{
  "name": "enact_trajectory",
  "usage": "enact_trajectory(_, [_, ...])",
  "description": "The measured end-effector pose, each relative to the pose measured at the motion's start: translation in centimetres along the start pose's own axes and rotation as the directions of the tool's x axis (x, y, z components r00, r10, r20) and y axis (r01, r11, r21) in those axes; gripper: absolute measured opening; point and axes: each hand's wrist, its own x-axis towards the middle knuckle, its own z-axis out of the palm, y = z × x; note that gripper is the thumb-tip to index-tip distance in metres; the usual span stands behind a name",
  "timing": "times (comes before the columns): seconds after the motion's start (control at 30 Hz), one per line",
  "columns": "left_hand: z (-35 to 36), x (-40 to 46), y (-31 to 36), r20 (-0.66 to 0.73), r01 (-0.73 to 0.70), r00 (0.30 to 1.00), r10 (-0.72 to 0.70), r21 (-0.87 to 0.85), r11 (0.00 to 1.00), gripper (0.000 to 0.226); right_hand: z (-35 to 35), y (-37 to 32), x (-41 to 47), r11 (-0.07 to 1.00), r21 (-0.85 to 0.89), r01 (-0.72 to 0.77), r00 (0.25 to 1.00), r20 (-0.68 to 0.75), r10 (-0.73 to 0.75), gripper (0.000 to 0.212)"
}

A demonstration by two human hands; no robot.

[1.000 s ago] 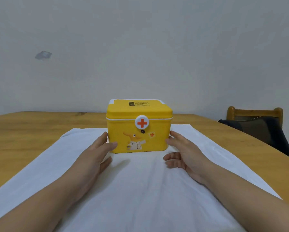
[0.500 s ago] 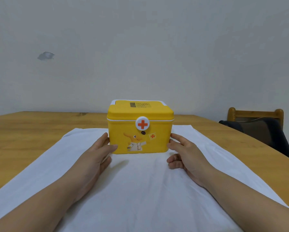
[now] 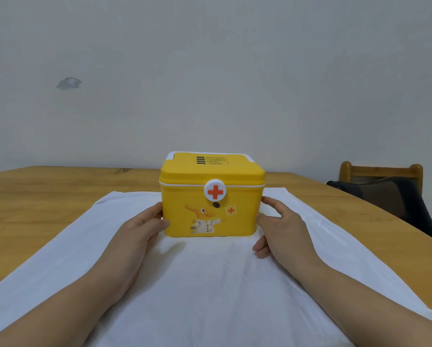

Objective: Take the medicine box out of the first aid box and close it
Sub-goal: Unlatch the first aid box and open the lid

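Note:
A yellow first aid box (image 3: 211, 211) stands upright on a white cloth (image 3: 209, 284), lid down, with a round white latch bearing a red cross (image 3: 215, 191) on its front. My left hand (image 3: 139, 229) presses against the box's left side, thumb on the front corner. My right hand (image 3: 281, 225) presses against its right side, fingers touching the wall. Both hands clasp the box between them. The medicine box is not visible; the closed lid hides the inside.
The cloth covers the middle of a wooden table (image 3: 47, 194) that runs to a plain wall. A wooden chair (image 3: 382, 171) with dark fabric (image 3: 395, 199) draped on it stands past the table's right edge.
Both hands have closed in against the box's sides. The box sits slightly nearer and a little to the right in view.

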Motion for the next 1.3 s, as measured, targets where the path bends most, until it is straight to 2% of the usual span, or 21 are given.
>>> enact_trajectory(0.27, [0.3,-0.2,-0.6,-0.092,0.001,0.996,0.007,0.091,0.996,0.073,-0.4,-0.4,-0.9,0.987,-0.142,0.080,0.995,-0.045,-0.087,0.049])
enact_trajectory(0.47, [0.3,-0.2,-0.6,-0.142,-0.021,0.989,0.036,0.105,0.994,0.056,-0.7,-0.8,-1.6,0.928,-0.331,0.174,0.979,-0.043,-0.199,0.049])
enact_trajectory(0.6, [0.5,-0.1,-0.7,-0.147,-0.052,0.987,0.071,0.125,0.991,0.048,-0.9,-1.0,-1.6,0.901,-0.380,0.210,0.970,-0.037,-0.242,0.054])
enact_trajectory(0.67, [0.7,-0.1,-0.7,-0.136,-0.071,0.986,0.092,0.148,0.986,0.055,-1.2,-1.2,-1.4,0.899,-0.381,0.215,0.965,-0.060,-0.256,0.057])
enact_trajectory(0.73, [1.0,-0.3,-0.5,-0.130,-0.083,0.986,0.107,0.177,0.981,0.077,-1.5,-1.5,-0.9,0.902,-0.374,0.218,0.955,-0.109,-0.276,0.059])
enact_trajectory(0.8, [1.2,-0.6,-0.1,-0.122,-0.122,0.981,0.149,0.208,0.971,0.089,-1.8,-2.1,-0.5,0.875,-0.409,0.260,0.919,-0.174,-0.355,0.057])
enact_trajectory(0.9, [1.4,-1.0,0.2,-0.102,-0.199,0.969,0.226,0.228,0.953,0.096,-1.8,-3.2,-0.8,0.771,-0.469,0.431,0.809,-0.176,-0.560,0.057])
enact_trajectory(1.0, [1.6,-1.2,0.3,-0.086,-0.261,0.951,0.296,0.286,0.922,0.096,-1.4,-4.6,-1.6,0.529,-0.556,0.641,0.611,-0.048,-0.791,0.051])
enact_trajectory(1.1, [1.8,-1.3,0.6,-0.052,-0.283,0.948,0.314,0.315,0.906,0.096,0.0,-5.8,-1.8,0.309,-0.590,0.746,0.475,0.145,-0.868,0.045])
enact_trajectory(1.17, [2.0,-1.3,0.7,-0.032,-0.292,0.947,0.319,0.323,0.900,0.095,1.2,-6.2,-1.9,0.250,-0.585,0.772,0.449,0.222,-0.866,0.049])
enact_trajectory(1.3, [1.8,-1.4,0.7,-0.020,-0.305,0.944,0.330,0.329,0.894,0.095,2.9,-6.5,-1.4,0.239,-0.602,0.762,0.483,0.282,-0.829,0.063])
